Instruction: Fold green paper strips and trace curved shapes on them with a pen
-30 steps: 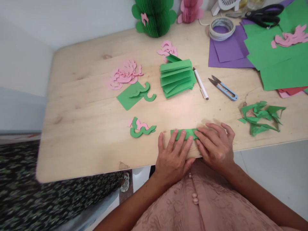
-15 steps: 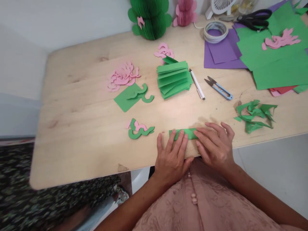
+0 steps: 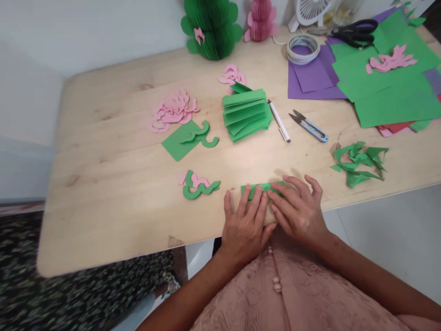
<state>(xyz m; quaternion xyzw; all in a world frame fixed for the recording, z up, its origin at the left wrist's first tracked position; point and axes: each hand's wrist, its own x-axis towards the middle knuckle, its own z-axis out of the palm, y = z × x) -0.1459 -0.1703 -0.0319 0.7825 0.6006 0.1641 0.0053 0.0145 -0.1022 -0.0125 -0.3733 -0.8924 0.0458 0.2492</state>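
A narrow folded strip of green paper [image 3: 264,186] lies flat near the table's front edge. My left hand [image 3: 245,219] rests on its left part with fingertips pressed down, fingers stretched out and the thumb apart. On the right part lies my right hand [image 3: 300,208], its fingers spread and the index fingertip close beside my left fingers. Both hands hide much of the strip. To the left are curvy green and pink paper cutouts [image 3: 200,185]. Beyond the strip stands a stack of folded green papers [image 3: 245,115].
Pink cutouts [image 3: 174,110] and a green paper piece [image 3: 179,143] lie left. A white pen [image 3: 279,121], blue thread snips [image 3: 310,126] and green scraps [image 3: 360,163] lie right. Tape [image 3: 303,56], black scissors [image 3: 354,33] and green sheets [image 3: 392,99] are at the back right.
My right hand has slid left along the green strip, closer to my left hand. My left hand stays in place. The view has shifted slightly.
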